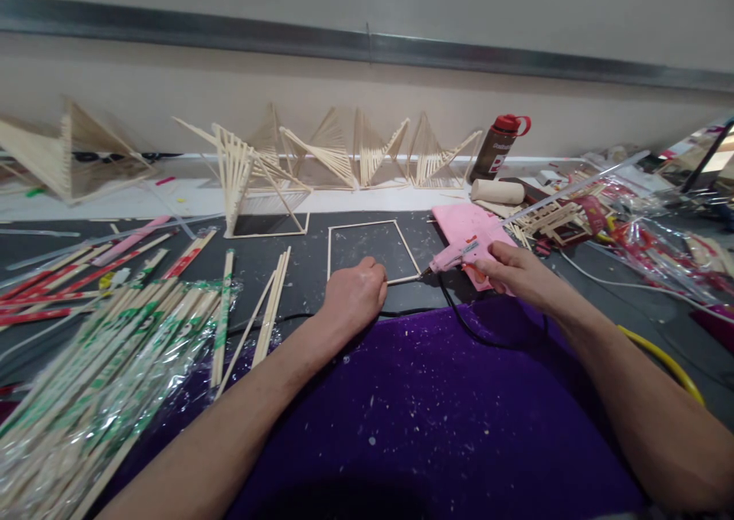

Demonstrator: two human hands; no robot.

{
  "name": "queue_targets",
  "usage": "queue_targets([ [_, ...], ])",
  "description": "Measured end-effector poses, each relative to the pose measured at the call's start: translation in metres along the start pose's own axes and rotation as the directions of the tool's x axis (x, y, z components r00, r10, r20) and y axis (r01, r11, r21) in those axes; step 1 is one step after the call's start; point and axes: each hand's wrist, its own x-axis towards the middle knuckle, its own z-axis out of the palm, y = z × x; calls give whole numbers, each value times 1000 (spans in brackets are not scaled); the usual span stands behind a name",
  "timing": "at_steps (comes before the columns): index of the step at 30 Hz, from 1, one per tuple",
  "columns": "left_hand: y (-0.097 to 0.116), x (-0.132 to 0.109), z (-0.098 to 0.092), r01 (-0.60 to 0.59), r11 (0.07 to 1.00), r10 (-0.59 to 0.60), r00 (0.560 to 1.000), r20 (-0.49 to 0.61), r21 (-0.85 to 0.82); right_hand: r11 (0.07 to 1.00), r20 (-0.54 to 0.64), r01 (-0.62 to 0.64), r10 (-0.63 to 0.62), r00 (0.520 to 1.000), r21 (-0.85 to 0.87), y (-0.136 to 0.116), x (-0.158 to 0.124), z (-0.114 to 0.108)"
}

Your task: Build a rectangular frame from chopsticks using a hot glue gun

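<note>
My right hand (513,271) is wrapped round a pink hot glue gun (459,254), whose nozzle points left. The nozzle tip is at the near right corner of a square frame of thin wooden sticks (407,248) lying flat on the dark tabletop. Over the frame's near side, my left hand (356,294) is closed with its fingers curled down at the stick there. What those fingertips grip is mostly hidden by the hand. Beneath the glue gun lies a pink sheet (450,218). A black cord (487,342) loops below the gun.
Wrapped wooden sticks (131,344) lie at left, with loose sticks (274,298) beside my left forearm. Twisted stick structures (241,176) stand along the wall. A red-capped bottle (494,149) stands behind the pink sheet. Wrappers and scraps (631,214) crowd the right. Purple cloth (424,413) is nearest me.
</note>
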Motion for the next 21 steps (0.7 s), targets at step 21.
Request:
queue_targets([
  [21, -2, 0, 5, -33, 999, 34, 998, -50, 29, 912, -318, -89, 229, 920, 400, 48, 30, -30],
])
